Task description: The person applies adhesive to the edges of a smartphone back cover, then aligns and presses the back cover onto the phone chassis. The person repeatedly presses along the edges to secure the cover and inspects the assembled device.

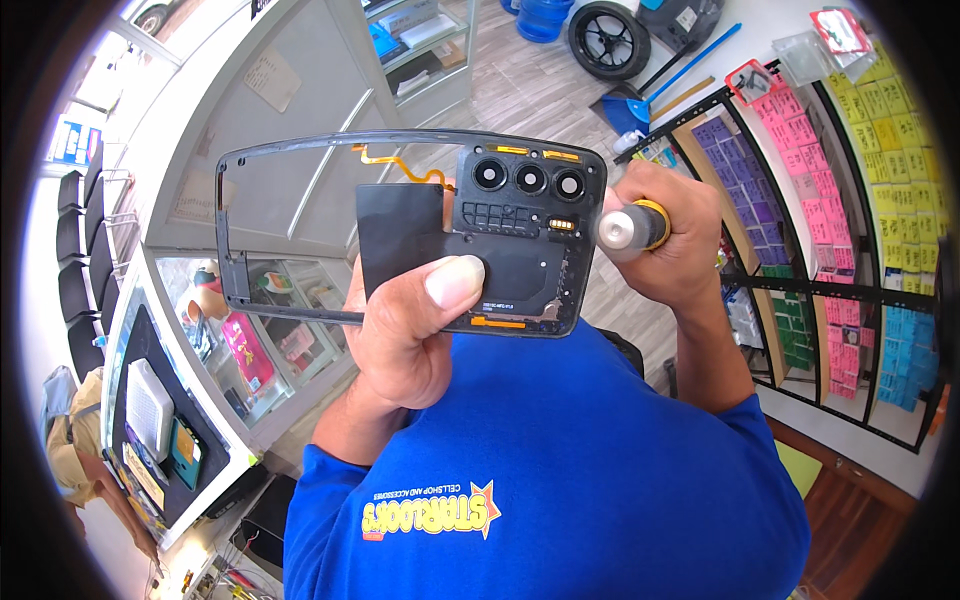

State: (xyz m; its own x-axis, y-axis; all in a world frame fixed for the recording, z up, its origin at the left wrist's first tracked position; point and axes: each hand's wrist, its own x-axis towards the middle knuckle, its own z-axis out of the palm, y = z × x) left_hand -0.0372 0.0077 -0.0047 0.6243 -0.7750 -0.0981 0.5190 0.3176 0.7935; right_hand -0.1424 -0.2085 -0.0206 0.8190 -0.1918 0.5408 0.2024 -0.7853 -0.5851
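Note:
My left hand [410, 330] grips a black phone mid-frame [590, 255], the thumb pressed flat on its inner side. Three round camera rings sit along the frame's upper right, and an orange flex cable [405, 165] runs across its open left part. A dark square sheet [400, 225] lies beside the thumb; my other left fingers are hidden behind the frame. At the frame's right edge, my right hand [672, 230] is closed around a screwdriver-like tool [622, 232], seen end-on, with a silver end and a yellow-and-black collar. Its tip is hidden.
A rack [850, 290] with rows of coloured packets stands on the right. To the left is a glass display cabinet [285, 340], with a dark counter mat [195, 410] holding phones and boxes. A motorcycle wheel [608, 40] and a blue dustpan [625, 108] stand at the back. Another person [85, 440] is at far left.

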